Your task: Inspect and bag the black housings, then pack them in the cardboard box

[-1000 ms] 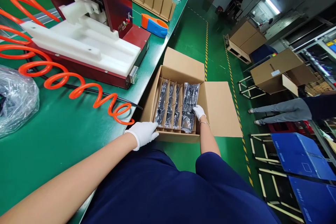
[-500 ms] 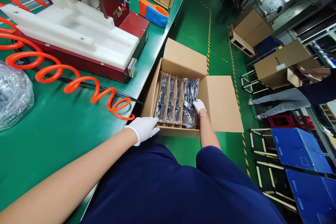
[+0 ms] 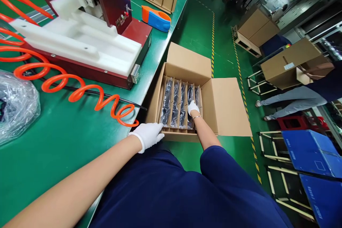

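An open cardboard box (image 3: 184,136) stands beside the table, with cardboard dividers inside it. Several black parts in clear plastic bags (image 3: 166,103) stand on edge in its slots. My right hand (image 3: 192,107), in a white glove, reaches into the box and is closed on the top of one black bagged part (image 3: 190,94) in a slot right of the middle. Its fingertips are partly hidden. My left hand (image 3: 148,135), also gloved, grips the near left corner of the box, fingers at the rim and thumb apart on the outer side.
On the green table (image 3: 80,156) stand a dark red machine with a white fixture (image 3: 107,48), a coiled orange air hose (image 3: 98,103) and a clear plastic bundle (image 3: 16,107). Rolls of tape (image 3: 156,19) lie near the edge. Another person (image 3: 296,103) stands by boxes at right.
The black bagged part under my right hand went from lying broad side up to standing in a slot. My right hand moved left with it. My left hand stayed on the box corner.
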`<state>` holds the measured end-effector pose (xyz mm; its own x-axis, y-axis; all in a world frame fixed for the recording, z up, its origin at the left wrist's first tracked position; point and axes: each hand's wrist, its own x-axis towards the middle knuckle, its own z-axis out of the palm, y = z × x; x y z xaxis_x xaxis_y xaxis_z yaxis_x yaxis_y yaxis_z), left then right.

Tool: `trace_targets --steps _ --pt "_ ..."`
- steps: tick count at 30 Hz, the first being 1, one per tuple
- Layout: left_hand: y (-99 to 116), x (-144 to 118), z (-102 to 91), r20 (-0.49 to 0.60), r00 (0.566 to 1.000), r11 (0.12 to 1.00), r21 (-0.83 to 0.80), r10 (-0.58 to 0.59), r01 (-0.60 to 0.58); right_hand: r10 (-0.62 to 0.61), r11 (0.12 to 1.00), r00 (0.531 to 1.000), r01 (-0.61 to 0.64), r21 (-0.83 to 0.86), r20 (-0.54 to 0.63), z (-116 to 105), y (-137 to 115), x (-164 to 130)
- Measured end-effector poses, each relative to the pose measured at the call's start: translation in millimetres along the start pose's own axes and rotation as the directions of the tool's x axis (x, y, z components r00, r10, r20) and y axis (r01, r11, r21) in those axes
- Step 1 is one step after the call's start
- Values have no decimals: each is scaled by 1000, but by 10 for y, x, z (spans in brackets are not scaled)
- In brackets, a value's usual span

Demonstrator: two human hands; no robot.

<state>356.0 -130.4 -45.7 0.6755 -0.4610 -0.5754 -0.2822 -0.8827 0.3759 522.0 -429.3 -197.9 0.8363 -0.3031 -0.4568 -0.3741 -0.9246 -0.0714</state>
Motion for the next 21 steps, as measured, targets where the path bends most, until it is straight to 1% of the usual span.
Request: trace_targets --steps 3,6,8,10,13,16,18,21 --pt "12 -15 -20 8 1000 1000 5 -1 1 -12 999 1000 11 31 25 -5 32 32" --pt "21 -24 -39 14 1000 1000 4 8 -8 26 999 1000 -26 41 -8 -137 211 68" --pt "21 -25 -44 11 1000 1000 -1 13 -13 69 997 998 -69 43 4 -211 336 79" --pt "18 -27 -47 9 1000 1000 -8 15 -15 97 993 993 -102 58 71 -237 419 72" --pt "15 -31 -49 15 1000 1000 -17 15 -14 109 987 976 -129 94 189 -219 471 39" --pt "17 -30 -51 13 1000 1000 -14 19 -19 108 985 965 -136 103 241 -209 504 25" --pt "20 -26 -51 12 1000 1000 -9 21 -21 100 988 968 -124 92 231 -208 526 46" --pt "25 -20 -47 14 1000 1000 0 7 -7 111 991 979 -123 61 169 -178 529 96"
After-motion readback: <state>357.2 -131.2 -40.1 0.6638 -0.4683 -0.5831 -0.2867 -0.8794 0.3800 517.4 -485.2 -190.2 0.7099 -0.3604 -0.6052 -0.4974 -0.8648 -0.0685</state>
